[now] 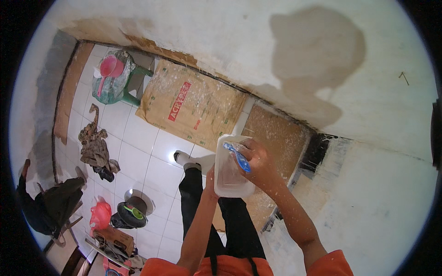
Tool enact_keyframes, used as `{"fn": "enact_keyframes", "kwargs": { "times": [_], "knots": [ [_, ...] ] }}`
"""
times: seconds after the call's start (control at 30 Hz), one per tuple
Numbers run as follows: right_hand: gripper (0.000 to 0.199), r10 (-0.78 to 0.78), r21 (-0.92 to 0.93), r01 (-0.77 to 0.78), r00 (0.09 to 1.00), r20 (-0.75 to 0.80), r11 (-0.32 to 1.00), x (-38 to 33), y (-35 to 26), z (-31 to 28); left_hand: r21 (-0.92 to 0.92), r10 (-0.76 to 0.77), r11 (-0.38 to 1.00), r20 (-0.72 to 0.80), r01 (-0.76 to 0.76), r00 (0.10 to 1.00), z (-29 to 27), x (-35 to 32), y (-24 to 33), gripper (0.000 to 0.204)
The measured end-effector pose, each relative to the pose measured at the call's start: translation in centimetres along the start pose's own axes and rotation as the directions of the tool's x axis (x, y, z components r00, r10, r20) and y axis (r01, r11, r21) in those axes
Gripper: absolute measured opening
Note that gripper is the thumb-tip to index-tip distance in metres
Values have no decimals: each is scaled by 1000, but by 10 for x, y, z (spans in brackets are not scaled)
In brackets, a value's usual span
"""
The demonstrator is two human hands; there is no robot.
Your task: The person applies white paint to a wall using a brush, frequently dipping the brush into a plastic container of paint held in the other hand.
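Standing on a white tiled floor (138, 161), a clear plastic container (230, 172) is held from beneath by the left hand (211, 177), fingers closed on its side, while a blue-handled tool (238, 158) is gripped inside it by the right hand (258, 163). A flattened cardboard box (191, 106) is seen against the white wall (258, 41).

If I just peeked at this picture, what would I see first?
First, in the middle, the two hands: the left hand holds a clear plastic tub and the right hand reaches into it with a blue tool. Behind them, flattened brown cardboard lies on the white tiled floor. A big wet-looking patch darkens the pale wall at upper right.
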State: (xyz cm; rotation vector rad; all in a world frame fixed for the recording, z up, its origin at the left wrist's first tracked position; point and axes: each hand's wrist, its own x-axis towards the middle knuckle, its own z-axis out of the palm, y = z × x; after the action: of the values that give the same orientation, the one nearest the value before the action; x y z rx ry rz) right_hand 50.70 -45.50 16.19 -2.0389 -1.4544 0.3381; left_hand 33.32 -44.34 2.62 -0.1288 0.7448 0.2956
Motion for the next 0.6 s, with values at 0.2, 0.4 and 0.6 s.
{"fn": "enact_keyframes", "kwargs": {
  "times": [0.2,0.4,0.6],
  "knots": [
    [17,-20,58,13,991,130,998,-7,24,4,-13,18,1000,69,-18,997,-10,11,1,38],
    [18,109,161,-127,987,121,979,-9,22,-25,-134,-6,990,208,34,978,13,37,10,41],
    [16,47,-8,-48,990,-135,999,16,66,-67,-63,-16,997,253,33,967,52,101,4,47]
  ]
}}
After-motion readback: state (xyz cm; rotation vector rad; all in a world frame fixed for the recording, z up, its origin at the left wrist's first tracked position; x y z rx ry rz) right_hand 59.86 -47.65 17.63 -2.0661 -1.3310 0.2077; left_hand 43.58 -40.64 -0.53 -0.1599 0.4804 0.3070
